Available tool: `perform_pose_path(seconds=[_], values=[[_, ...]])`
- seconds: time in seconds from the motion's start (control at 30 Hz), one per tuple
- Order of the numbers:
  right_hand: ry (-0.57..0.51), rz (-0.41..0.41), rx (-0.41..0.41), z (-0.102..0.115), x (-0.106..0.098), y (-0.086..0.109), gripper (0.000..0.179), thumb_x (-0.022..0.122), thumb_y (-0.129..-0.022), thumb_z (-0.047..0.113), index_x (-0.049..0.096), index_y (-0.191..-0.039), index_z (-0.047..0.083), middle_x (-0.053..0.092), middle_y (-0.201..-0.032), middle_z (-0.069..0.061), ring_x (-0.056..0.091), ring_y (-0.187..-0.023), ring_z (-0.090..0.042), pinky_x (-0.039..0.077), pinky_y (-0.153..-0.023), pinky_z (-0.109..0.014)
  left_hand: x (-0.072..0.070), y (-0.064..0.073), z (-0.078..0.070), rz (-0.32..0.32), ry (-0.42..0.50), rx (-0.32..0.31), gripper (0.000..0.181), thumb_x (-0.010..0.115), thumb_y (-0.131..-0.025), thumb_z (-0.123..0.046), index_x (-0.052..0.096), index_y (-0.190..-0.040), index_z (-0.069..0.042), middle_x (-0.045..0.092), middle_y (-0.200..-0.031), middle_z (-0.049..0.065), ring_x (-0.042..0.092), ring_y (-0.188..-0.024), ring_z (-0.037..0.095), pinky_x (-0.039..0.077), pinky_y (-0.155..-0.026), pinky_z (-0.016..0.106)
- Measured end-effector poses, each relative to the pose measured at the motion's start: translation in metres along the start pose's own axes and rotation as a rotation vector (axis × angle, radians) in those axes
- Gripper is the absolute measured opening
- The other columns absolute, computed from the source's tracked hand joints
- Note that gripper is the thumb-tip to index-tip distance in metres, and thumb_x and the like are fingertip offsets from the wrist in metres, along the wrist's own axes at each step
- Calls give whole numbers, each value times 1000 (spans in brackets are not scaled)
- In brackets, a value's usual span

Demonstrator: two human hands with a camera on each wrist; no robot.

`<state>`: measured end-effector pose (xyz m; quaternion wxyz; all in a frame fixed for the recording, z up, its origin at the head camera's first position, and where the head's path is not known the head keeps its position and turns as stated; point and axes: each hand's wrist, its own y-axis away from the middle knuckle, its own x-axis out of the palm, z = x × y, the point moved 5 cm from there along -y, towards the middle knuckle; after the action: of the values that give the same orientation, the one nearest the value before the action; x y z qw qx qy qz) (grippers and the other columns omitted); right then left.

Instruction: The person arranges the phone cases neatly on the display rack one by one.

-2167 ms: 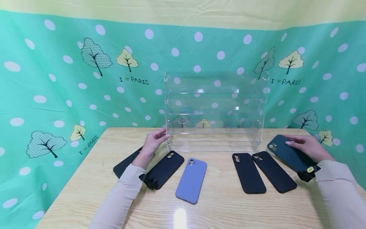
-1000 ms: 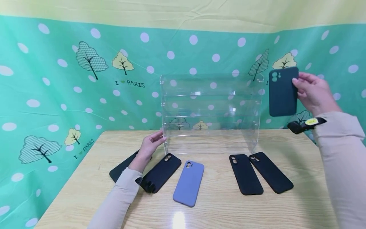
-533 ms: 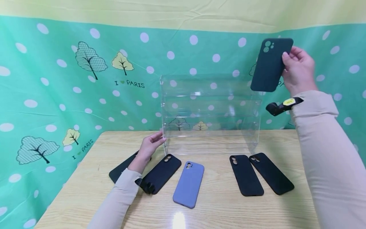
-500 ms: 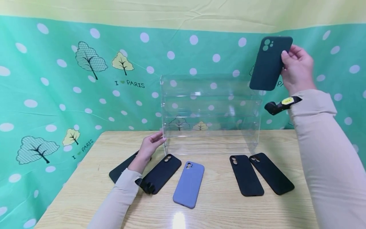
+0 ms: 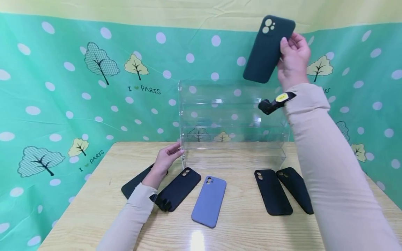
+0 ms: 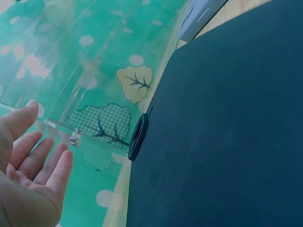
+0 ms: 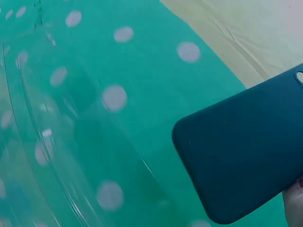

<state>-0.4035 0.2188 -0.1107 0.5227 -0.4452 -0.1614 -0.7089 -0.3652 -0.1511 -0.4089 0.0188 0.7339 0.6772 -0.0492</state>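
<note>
My right hand (image 5: 294, 59) holds a dark green phone case (image 5: 268, 50) by its long side, thumb over the back. The case is raised and tilted above the right part of a clear acrylic display rack (image 5: 233, 153); the right wrist view shows its lower end (image 7: 241, 151) apart from the rack. My left hand (image 5: 164, 158) is at the rack's left side panel. In the left wrist view its thumb and fingers lie on either side of the panel's edge. Beneath the left wrist lie a dark case (image 5: 136, 183) and a black case (image 5: 183, 184), both partly covered.
On the wooden table (image 5: 238, 230) a lavender case (image 5: 209, 202) lies in front of the rack. Two black cases lie at the right: one case (image 5: 273, 191) in full view, another case (image 5: 293, 184) partly behind the right sleeve. A green dotted cloth (image 5: 150, 115) hangs behind.
The right hand has lifted the dark green case off the table's right side, then carried it up and left over the rack, tilting it. The left hand has stayed at the rack's side.
</note>
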Motion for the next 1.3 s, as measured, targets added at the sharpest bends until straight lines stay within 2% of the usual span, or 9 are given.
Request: perform_pose_path(seconds=[0.17, 0.33, 0.5, 0.67, 0.8, 1.1, 1.3], values=[[32, -36, -45, -27, 14, 7, 16, 63, -84, -8, 59, -94, 4, 59, -88, -7, 61, -79, -18, 55, -69, -32, 0, -1, -2, -8, -1, 19, 51, 65, -90, -15, 48, -136, 0, 49, -138, 18, 47, -127, 30, 38, -106, 38], [41, -73, -76, -51, 19, 13, 18, 65, -84, -6, 57, -94, 7, 58, -87, -6, 60, -76, -17, 53, -62, -28, 0, -3, -1, -9, 9, 37, 49, 65, -90, -12, 48, -135, 1, 49, -137, 19, 48, -126, 31, 39, -105, 39], [45, -31, -95, -70, 23, 17, 17, 64, -85, -5, 57, -92, 8, 60, -88, -7, 61, -77, -18, 53, -62, -29, 1, -4, 0, -3, 8, 39, 50, 64, -90, -11, 47, -135, 3, 48, -138, 20, 46, -127, 33, 38, -105, 40], [25, 29, -114, -82, 27, 21, 18, 64, -85, -5, 57, -95, 7, 62, -91, -9, 63, -85, -21, 54, -77, -35, 1, -4, -1, -11, 7, 41, 48, 64, -90, -10, 49, -134, 3, 49, -136, 20, 48, -125, 32, 39, -104, 39], [36, 81, -112, -90, 29, 21, 18, 63, -85, -5, 57, -96, 7, 63, -92, -10, 63, -87, -22, 53, -81, -35, 0, -4, -1, -15, -1, 37, 49, 64, -90, -10, 48, -134, 2, 49, -137, 19, 48, -126, 31, 39, -104, 38], [222, 189, 7, -112, 30, 19, 19, 66, -84, 0, 66, -102, 6, 66, -97, -11, 64, -89, -22, 53, -84, -34, 0, -6, 1, -10, 8, 34, 49, 64, -90, -12, 48, -135, 2, 49, -137, 20, 47, -126, 32, 39, -104, 39], [439, 234, 95, -127, 32, 20, 26, 66, -86, 5, 67, -112, 6, 69, -101, -9, 65, -91, -19, 52, -84, -32, 0, -5, 0, -13, -12, 31, 50, 64, -90, -12, 48, -135, 2, 48, -138, 21, 47, -126, 32, 39, -104, 39]])
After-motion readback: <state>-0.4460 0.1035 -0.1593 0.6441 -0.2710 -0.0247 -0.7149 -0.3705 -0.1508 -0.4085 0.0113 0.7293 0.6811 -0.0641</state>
